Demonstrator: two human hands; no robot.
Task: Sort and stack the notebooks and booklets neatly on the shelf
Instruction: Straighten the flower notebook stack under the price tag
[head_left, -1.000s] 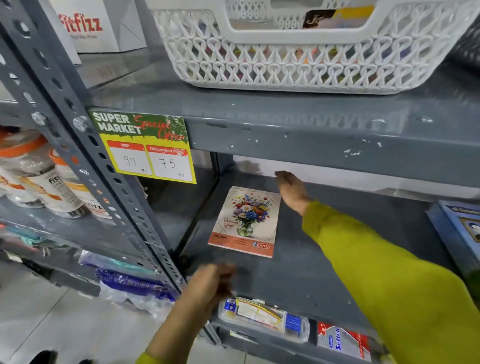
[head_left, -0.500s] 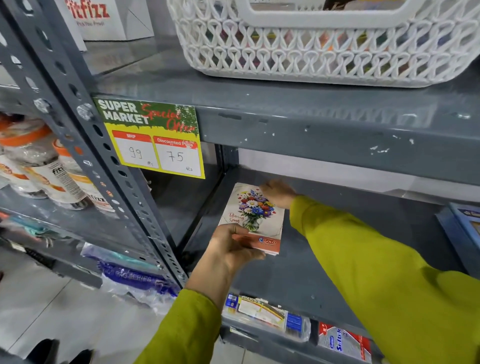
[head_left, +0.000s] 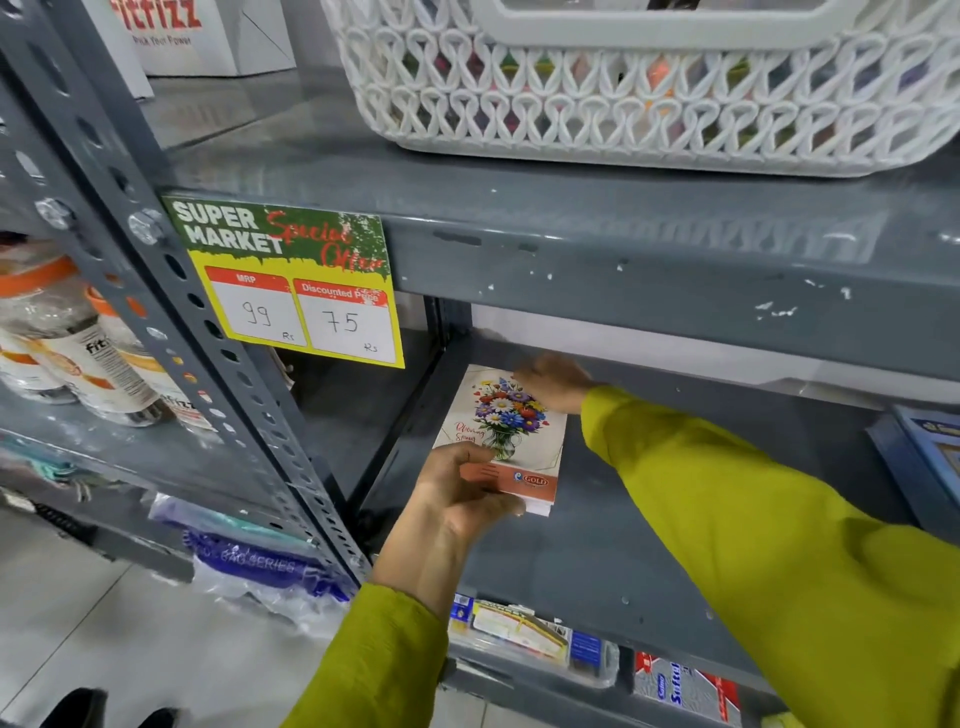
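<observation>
Floral notebook (head_left: 511, 431) lying on the grey shelf (head_left: 597, 551), gripped at its near left corner by the left hand (head_left: 454, 499); its far edge is touched by the right hand (head_left: 553, 382), whose grip cannot be told.

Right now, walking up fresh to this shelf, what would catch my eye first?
Probably the yellow and green price sign on the upper shelf's front edge, reading 99 and 75. Just below it, both hands meet on a flowered notebook on the grey shelf: the left hand grips its near edge, while the right hand rests at its far corner. Above, a white lattice basket fills the upper right.
</observation>
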